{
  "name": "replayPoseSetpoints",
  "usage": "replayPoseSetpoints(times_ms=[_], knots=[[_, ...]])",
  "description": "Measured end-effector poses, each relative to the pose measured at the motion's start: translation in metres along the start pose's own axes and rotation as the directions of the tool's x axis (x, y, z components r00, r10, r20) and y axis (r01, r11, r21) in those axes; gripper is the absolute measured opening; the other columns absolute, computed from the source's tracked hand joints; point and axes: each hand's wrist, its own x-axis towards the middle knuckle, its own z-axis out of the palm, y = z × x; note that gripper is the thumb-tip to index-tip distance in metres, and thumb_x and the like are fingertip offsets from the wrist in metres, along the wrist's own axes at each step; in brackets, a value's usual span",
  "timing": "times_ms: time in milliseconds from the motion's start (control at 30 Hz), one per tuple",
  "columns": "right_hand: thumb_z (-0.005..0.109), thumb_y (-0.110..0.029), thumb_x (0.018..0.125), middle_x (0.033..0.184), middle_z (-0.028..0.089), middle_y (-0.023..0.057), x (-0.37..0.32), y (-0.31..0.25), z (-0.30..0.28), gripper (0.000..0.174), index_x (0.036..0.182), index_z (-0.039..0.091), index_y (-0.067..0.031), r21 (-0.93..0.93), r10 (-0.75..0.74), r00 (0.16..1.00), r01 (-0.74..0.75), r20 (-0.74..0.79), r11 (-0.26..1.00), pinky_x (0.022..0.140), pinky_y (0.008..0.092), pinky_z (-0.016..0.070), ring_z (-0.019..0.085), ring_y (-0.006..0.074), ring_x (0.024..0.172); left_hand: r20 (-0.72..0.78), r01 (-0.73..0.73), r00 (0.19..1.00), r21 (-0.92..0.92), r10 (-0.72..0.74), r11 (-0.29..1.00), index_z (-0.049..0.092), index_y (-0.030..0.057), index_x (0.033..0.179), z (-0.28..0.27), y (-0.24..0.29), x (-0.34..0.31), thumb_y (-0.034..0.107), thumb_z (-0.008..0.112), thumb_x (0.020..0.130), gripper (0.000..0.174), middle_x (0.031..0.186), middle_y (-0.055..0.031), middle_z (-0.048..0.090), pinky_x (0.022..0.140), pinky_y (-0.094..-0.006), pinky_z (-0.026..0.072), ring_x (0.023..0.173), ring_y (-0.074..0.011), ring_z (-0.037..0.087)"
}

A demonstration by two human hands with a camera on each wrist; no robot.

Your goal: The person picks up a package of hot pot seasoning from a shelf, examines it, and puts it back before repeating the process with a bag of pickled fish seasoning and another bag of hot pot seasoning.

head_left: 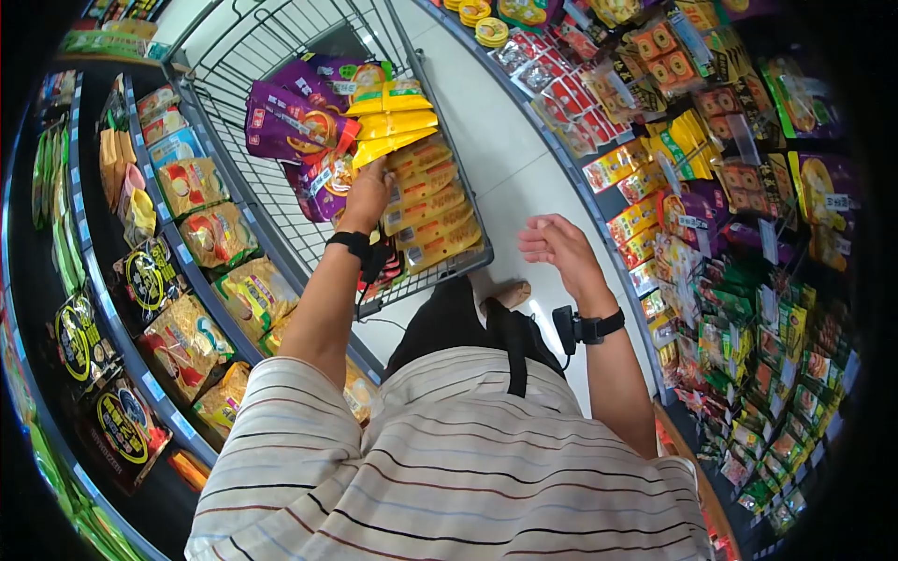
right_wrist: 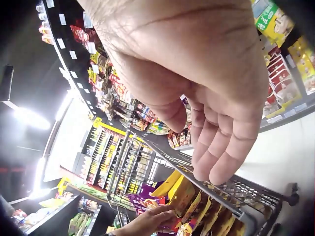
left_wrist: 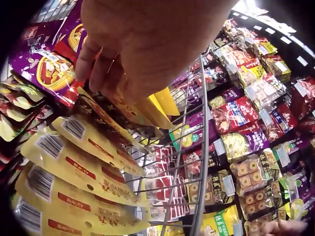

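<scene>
My left hand (head_left: 368, 198) is in the shopping cart, fingers bent at the lower edge of a bright yellow packet (head_left: 395, 142). In the left wrist view, the left hand (left_wrist: 133, 54) covers much of what it grips. A row of flat golden packets (head_left: 432, 220) stands beside it, their printed backs showing in the left wrist view. On the other side lie purple bags (head_left: 292, 122) with food pictures. My right hand (head_left: 561, 251) hangs in the air right of the cart, holding nothing. In the right wrist view, the right hand (right_wrist: 211, 98) has its fingers extended together.
The wire cart (head_left: 472, 201) stands in an aisle between two shelves. Packaged noodles (head_left: 201, 234) fill the left shelf. The right shelf holds red-and-white packs (head_left: 571, 103), boxes of round items (head_left: 655, 56) and many small packets (head_left: 748, 346). Pale floor tiles (head_left: 510, 150) lie between cart and right shelf.
</scene>
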Motion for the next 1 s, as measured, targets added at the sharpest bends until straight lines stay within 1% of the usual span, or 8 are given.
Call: replayPoseSetpoints(times_ms=[167, 267, 300, 400, 633, 833, 933, 1000], knots=[[0.05, -0.026, 0.107, 0.109, 0.069, 0.0134, -0.004, -0.001, 0.003, 0.028, 0.12, 0.059, -0.0026, 0.031, 0.004, 1.0, -0.004, -0.016, 1.0, 0.084, 0.0327, 0.0566, 0.069, 0.0202, 0.096, 0.156, 0.131, 0.979, 0.016, -0.132, 0.991, 0.049, 0.0062, 0.142, -0.017, 0.007, 0.014, 0.028, 0.058, 0.098, 0.051, 0.122, -0.0283, 0.065, 0.094, -0.0496, 0.0501, 0.111, -0.044, 0.063], [0.05, -0.026, 0.107, 0.108, 0.069, 0.0132, -0.007, -0.006, 0.006, 0.028, 0.119, 0.059, -0.0027, 0.042, 0.0, 0.999, 0.001, -0.036, 0.999, 0.084, 0.0328, 0.0566, 0.069, 0.0202, 0.096, 0.022, 0.011, 1.0, -0.004, -0.011, 1.0, 0.05, 0.0075, 0.142, -0.006, -0.016, 0.032, 0.029, 0.058, 0.098, 0.05, 0.12, -0.0282, 0.065, 0.094, -0.0496, 0.0501, 0.109, -0.044, 0.064], [0.05, -0.025, 0.106, 0.108, 0.069, 0.014, -0.008, -0.006, 0.006, 0.028, 0.119, 0.059, -0.0022, 0.041, -0.008, 0.999, 0.01, -0.042, 0.999, 0.083, 0.0333, 0.0567, 0.069, 0.0209, 0.095, -0.017, 0.061, 0.998, 0.023, -0.06, 0.998, 0.054, 0.0084, 0.139, -0.009, -0.013, 0.035, 0.028, 0.059, 0.097, 0.046, 0.119, -0.0282, 0.066, 0.094, -0.0494, 0.0504, 0.109, -0.0447, 0.063], [0.05, -0.025, 0.106, 0.107, 0.069, 0.0152, -0.009, -0.005, 0.005, 0.029, 0.119, 0.059, -0.0016, 0.045, -0.016, 0.998, 0.018, -0.054, 0.999, 0.083, 0.0339, 0.0569, 0.069, 0.0219, 0.095, -0.048, 0.01, 0.999, -0.006, -0.01, 1.0, 0.057, 0.0084, 0.136, -0.009, -0.02, 0.048, 0.029, 0.06, 0.097, 0.044, 0.118, -0.0275, 0.066, 0.093, -0.0497, 0.0505, 0.11, -0.0449, 0.063], [0.051, -0.026, 0.107, 0.107, 0.07, 0.0144, -0.005, -0.002, 0.002, 0.028, 0.12, 0.06, -0.0023, 0.078, -0.009, 0.998, 0.014, -0.066, 0.997, 0.083, 0.034, 0.0574, 0.07, 0.0212, 0.094, 0.103, -0.036, 0.994, 0.122, 0.024, 0.992, 0.06, 0.0015, 0.129, -0.015, -0.006, 0.04, 0.029, 0.064, 0.093, 0.046, 0.116, -0.0275, 0.067, 0.095, -0.0495, 0.0502, 0.111, -0.0434, 0.063], [0.053, -0.026, 0.106, 0.104, 0.07, 0.0133, 0.007, -0.003, 0.006, 0.028, 0.118, 0.061, -0.0021, 0.061, 0.027, 0.998, -0.024, -0.061, 0.998, 0.082, 0.0336, 0.0575, 0.07, 0.0207, 0.092, 0.142, 0.081, 0.986, 0.058, -0.088, 0.995, 0.057, 0.0057, 0.132, -0.003, -0.004, 0.011, 0.028, 0.064, 0.093, 0.047, 0.115, -0.0274, 0.066, 0.092, -0.0518, 0.0514, 0.106, -0.0448, 0.064], [0.053, -0.026, 0.105, 0.105, 0.07, 0.0131, 0.014, -0.004, 0.008, 0.028, 0.119, 0.061, -0.002, 0.045, 0.032, 0.998, -0.03, -0.047, 0.999, 0.083, 0.0335, 0.0575, 0.07, 0.0206, 0.092, 0.01, -0.035, 0.999, -0.02, 0.035, 0.999, 0.057, 0.0069, 0.135, 0.004, -0.019, -0.002, 0.028, 0.063, 0.093, 0.047, 0.115, -0.0272, 0.066, 0.092, -0.0514, 0.0516, 0.106, -0.044, 0.064], [0.051, -0.024, 0.105, 0.107, 0.07, 0.0154, 0.018, -0.005, 0.011, 0.028, 0.12, 0.06, -0.0014, 0.033, 0.036, 0.999, -0.035, -0.032, 0.999, 0.083, 0.0349, 0.0574, 0.07, 0.0229, 0.093, 0.047, 0.108, 0.993, -0.101, -0.104, 0.989, 0.055, 0.009, 0.137, -0.002, -0.023, -0.01, 0.029, 0.063, 0.094, 0.048, 0.121, -0.0269, 0.065, 0.094, -0.0495, 0.0516, 0.109, -0.0438, 0.063]])
